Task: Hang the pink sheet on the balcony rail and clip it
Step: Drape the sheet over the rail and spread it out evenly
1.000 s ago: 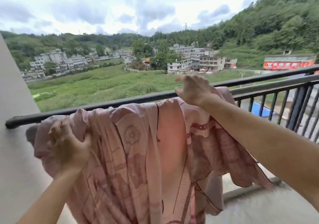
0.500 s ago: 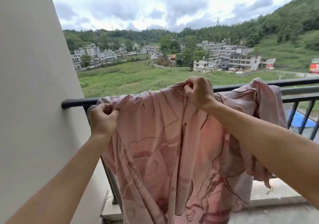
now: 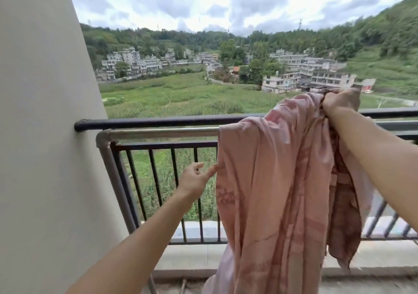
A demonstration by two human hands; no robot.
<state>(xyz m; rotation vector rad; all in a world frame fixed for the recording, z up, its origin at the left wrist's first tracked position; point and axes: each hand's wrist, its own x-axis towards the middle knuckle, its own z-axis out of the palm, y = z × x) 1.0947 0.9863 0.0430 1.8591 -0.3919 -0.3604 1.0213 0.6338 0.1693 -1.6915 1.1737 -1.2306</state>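
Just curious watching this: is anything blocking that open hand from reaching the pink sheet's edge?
Nothing visible is in the way. The left hand is open, its fingertips right at the left edge of the pink sheet, with only open air between them. The railing bars stand behind the hand, not in its path. The right hand grips the sheet's top.
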